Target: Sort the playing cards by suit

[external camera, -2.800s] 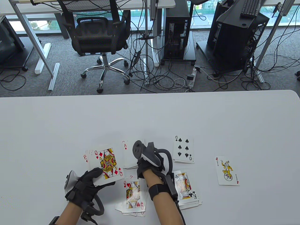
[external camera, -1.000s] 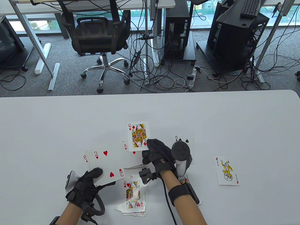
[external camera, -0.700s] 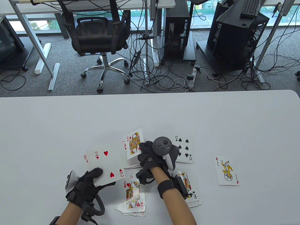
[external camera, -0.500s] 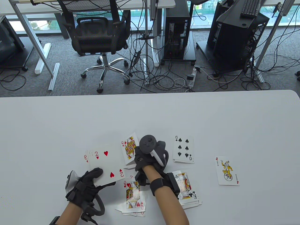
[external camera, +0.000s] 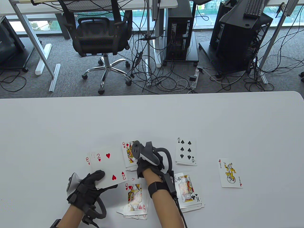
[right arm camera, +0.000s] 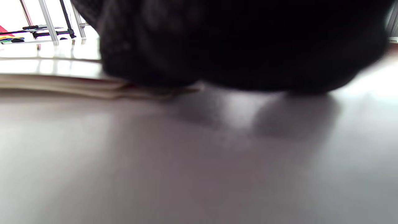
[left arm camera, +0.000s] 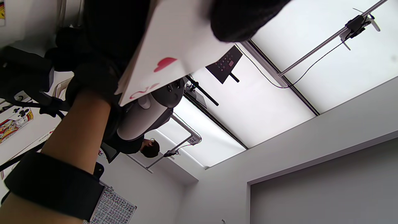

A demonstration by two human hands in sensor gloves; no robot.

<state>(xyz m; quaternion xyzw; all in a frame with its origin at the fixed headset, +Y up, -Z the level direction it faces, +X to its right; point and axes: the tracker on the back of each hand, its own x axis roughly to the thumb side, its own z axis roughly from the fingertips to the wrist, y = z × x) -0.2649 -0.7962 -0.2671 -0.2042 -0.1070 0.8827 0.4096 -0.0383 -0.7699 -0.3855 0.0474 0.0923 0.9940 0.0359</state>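
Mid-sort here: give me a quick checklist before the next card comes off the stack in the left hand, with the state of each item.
1. Queen of diamonds down on the diamond pile: ok, it lies flat on top.
2. Right hand clear of that pile: not ok, it sits over the pile's right side; whether the fingers have let go cannot be told.
3. Left hand has a firm hold on the held stack: ok, thumb on top.
4. Next card readable: ok, the 2 of hearts faces up.
5. Heart pile reachable: ok, queen of hearts on top, uncovered.
6. Spade and club piles undisturbed: ok, 6 of spades, king of clubs.
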